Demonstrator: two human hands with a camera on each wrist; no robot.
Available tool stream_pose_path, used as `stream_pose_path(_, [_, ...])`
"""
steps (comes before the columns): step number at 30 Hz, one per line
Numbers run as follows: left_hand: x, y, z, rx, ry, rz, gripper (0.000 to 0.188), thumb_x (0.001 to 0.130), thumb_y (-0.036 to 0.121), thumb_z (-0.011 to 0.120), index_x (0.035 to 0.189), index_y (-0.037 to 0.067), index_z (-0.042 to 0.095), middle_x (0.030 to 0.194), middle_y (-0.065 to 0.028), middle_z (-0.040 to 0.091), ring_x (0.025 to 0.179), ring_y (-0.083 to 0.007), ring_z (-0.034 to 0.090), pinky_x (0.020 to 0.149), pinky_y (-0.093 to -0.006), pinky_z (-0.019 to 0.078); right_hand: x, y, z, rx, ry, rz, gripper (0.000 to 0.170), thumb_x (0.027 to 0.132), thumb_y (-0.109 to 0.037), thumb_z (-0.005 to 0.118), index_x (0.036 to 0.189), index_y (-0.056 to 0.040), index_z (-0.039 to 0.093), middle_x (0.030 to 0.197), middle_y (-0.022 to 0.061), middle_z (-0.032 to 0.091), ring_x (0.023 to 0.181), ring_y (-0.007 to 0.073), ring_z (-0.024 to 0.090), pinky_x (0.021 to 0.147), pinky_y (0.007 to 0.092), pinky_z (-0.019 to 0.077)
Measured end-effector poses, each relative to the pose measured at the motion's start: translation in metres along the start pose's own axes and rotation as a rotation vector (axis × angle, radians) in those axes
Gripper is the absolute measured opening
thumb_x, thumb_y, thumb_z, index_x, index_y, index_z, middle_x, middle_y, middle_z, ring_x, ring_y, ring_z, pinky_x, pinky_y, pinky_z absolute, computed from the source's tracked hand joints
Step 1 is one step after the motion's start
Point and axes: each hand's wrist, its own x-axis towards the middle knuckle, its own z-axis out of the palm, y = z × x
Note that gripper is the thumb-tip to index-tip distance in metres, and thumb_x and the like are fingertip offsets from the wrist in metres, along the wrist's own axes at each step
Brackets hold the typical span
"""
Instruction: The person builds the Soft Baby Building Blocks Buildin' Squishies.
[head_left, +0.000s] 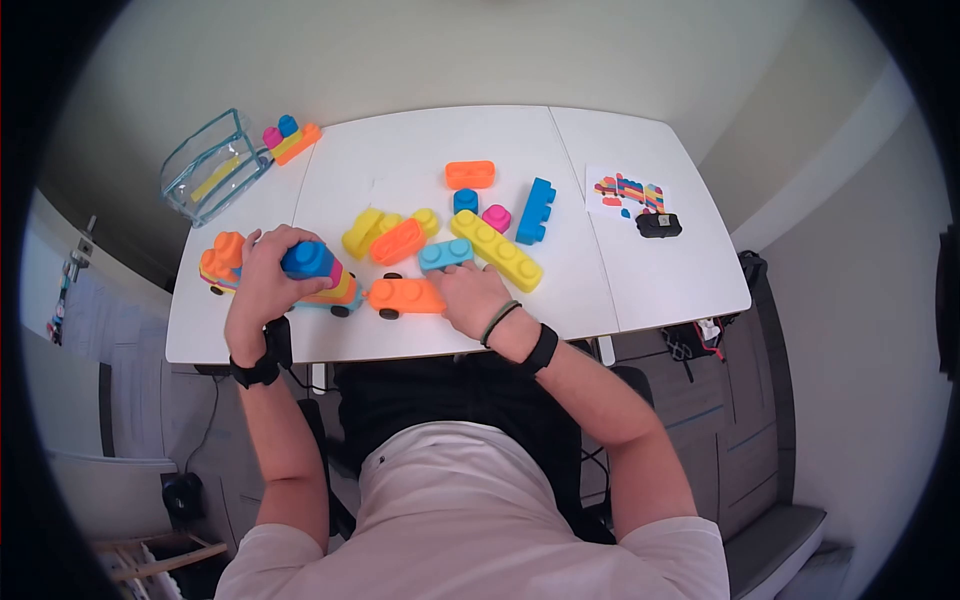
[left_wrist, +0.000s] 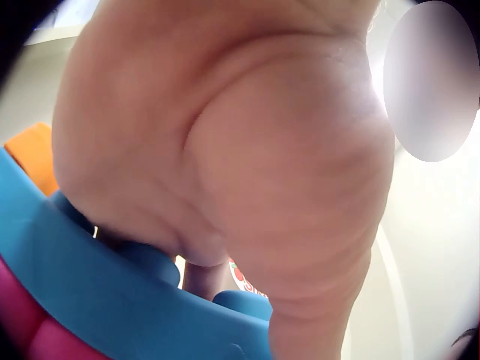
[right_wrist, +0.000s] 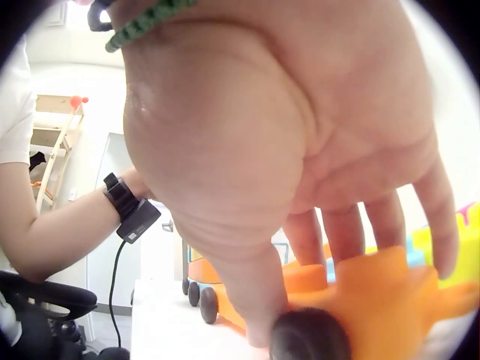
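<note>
Gripping a blue block [head_left: 308,260] and an orange wheeled base [head_left: 402,296] at the white bench [head_left: 660,275].
The left hand [head_left: 268,278] wraps its fingers around the blue block atop a stacked train [head_left: 344,291]; the right hand [head_left: 475,298] pinches the orange wheeled base between thumb and fingers, just right of that train. A light-blue block [head_left: 446,254] lies near the right hand, beside a long yellow block [head_left: 497,250].

On the white table [head_left: 660,290], a train [head_left: 345,293] and an orange car [head_left: 400,293] are set near the front edge. Behind them, blocks [head_left: 495,250] are scattered. A clear case [head_left: 175,182] is placed at the left, a sheet [head_left: 630,188] and a black device [head_left: 657,226] at the right.
</note>
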Motion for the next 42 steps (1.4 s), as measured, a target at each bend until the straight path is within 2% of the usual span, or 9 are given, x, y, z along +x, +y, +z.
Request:
stream_pose_path(3, [0.000,0.004,-0.002,-0.022,0.006,-0.021,0.052,0.067,0.028,0.102,0.111,0.016,0.077,0.105,-0.0033,0.074,0.106,-0.0259,0.070,0.119,-0.0495,0.0369,0.000,0.000,0.003,0.036,0.053,-0.016,0.036,0.098,-0.010,0.066,0.133,-0.0086,0.068,0.126,0.0122,0.075,0.126,0.0314,0.068,0.093,0.0539,0.0574])
stream_pose_path(7, [0.001,0.001,0.000,-0.032,0.030,-0.020,0.051,0.066,0.028,0.102,0.109,0.016,0.078,0.104,-0.0033,0.075,0.104,-0.0262,0.070,0.113,-0.0451,0.0399,0.000,0.001,0.005,0.035,0.070,-0.029,0.037,0.098,-0.010,0.066,0.134,-0.0081,0.067,0.126,0.0119,0.075,0.127,0.0310,0.068,0.093,0.0541,0.0575])
stream_pose_path(10, [-0.003,0.002,0.001,-0.011,0.023,-0.030,0.052,0.065,0.029,0.102,0.110,0.016,0.079,0.105,-0.0037,0.076,0.104,-0.0265,0.070,0.113,-0.0449,0.0398,0.000,0.002,0.009,0.018,0.032,-0.018,0.060,0.090,-0.019,0.084,0.145,-0.0115,0.060,0.125,0.0117,0.074,0.130,0.0319,0.066,0.094,0.0513,0.0586])
stream_pose_path(16, [0.002,0.003,-0.002,-0.010,0.002,-0.012,0.053,0.065,0.030,0.102,0.110,0.015,0.079,0.105,-0.0048,0.076,0.105,-0.0279,0.071,0.114,-0.0472,0.0390,-0.002,0.019,-0.028,0.180,-0.001,-0.127,0.035,0.093,-0.028,0.083,0.123,-0.0104,0.076,0.124,0.0130,0.074,0.117,0.0350,0.072,0.091,0.0486,0.0595])
stream_pose_path(18, [0.001,0.003,0.000,-0.022,0.016,-0.005,0.052,0.065,0.030,0.102,0.110,0.015,0.080,0.105,-0.0051,0.076,0.106,-0.0281,0.071,0.115,-0.0485,0.0386,-0.004,0.022,-0.060,0.213,0.083,0.101,0.032,0.096,-0.035,0.081,0.116,-0.0097,0.079,0.124,0.0141,0.073,0.109,0.0358,0.074,0.087,0.0515,0.0596])
stream_pose_path(21, [0.000,0.003,0.000,-0.017,0.024,0.001,0.052,0.064,0.030,0.101,0.110,0.015,0.080,0.105,-0.0054,0.075,0.106,-0.0281,0.071,0.115,-0.0489,0.0382,0.008,0.054,-0.054,0.142,0.523,0.445,0.043,0.096,-0.042,0.080,0.120,-0.0068,0.073,0.112,0.0159,0.071,0.103,0.0370,0.075,0.083,0.0536,0.0608])
stream_pose_path(25, [0.001,0.005,-0.002,-0.035,-0.016,-0.011,0.053,0.064,0.030,0.101,0.111,0.016,0.080,0.105,-0.0053,0.075,0.106,-0.0280,0.071,0.115,-0.0492,0.0378,0.015,0.107,-0.039,-0.055,0.458,0.714,0.059,0.096,-0.054,0.078,0.126,-0.0039,0.071,0.108,0.0166,0.077,0.108,0.0392,0.077,0.090,0.0539,0.0611])
stream_pose_path(27, [0.002,0.005,-0.002,-0.038,-0.014,-0.013,0.053,0.064,0.030,0.101,0.111,0.016,0.079,0.104,-0.0052,0.074,0.105,-0.0278,0.070,0.116,-0.0493,0.0376,0.016,0.120,-0.044,0.114,0.206,0.804,0.071,0.091,-0.065,0.079,0.125,-0.0023,0.071,0.118,0.0184,0.079,0.114,0.0368,0.077,0.095,0.0512,0.0615])
stream_pose_path(42, [0.000,0.000,0.001,-0.017,0.017,0.012,0.053,0.064,0.026,0.100,0.111,0.017,0.077,0.108,-0.0031,0.075,0.109,-0.0293,0.068,0.110,-0.0468,0.0381,0.024,0.144,-0.031,0.442,0.409,0.714,0.068,0.081,-0.027,0.087,0.136,-0.0005,0.059,0.116,0.0279,0.076,0.111,0.0448,0.075,0.097,0.0505,0.0603])
